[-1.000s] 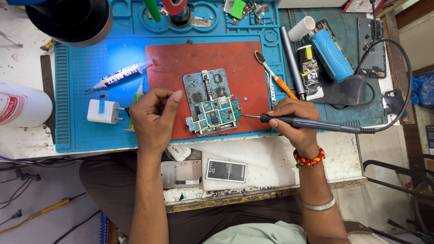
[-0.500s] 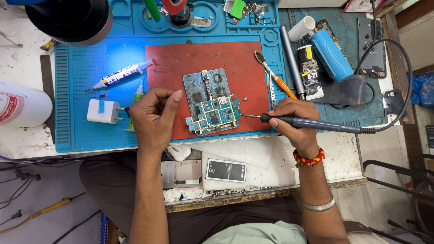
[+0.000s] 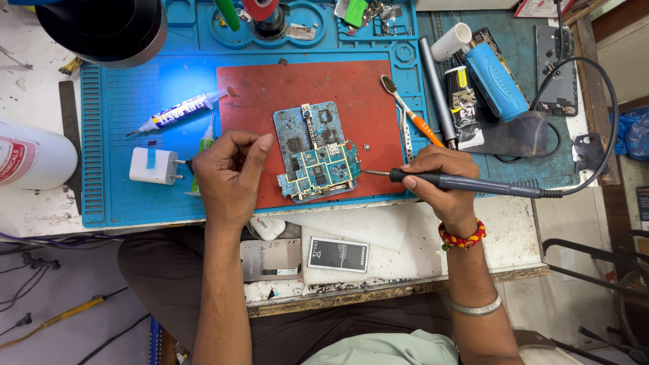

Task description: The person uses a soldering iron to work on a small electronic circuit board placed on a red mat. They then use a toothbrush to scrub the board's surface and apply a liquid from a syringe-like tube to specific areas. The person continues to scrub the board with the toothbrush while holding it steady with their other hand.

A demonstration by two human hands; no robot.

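Head view:
Right hand (image 3: 443, 177): grips a soldering iron (image 3: 466, 182), tip at the circuit board's right edge.
Circuit board (image 3: 316, 154): lies on the red mat (image 3: 270, 94), near the desk's front edge.
Left hand (image 3: 226, 172): fingers curled, beside the board's left; whether it holds anything cannot be told.

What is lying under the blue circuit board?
The circuit board lies on a red mat, which rests on a larger blue work mat. Whatever lies directly beneath the board is covered.
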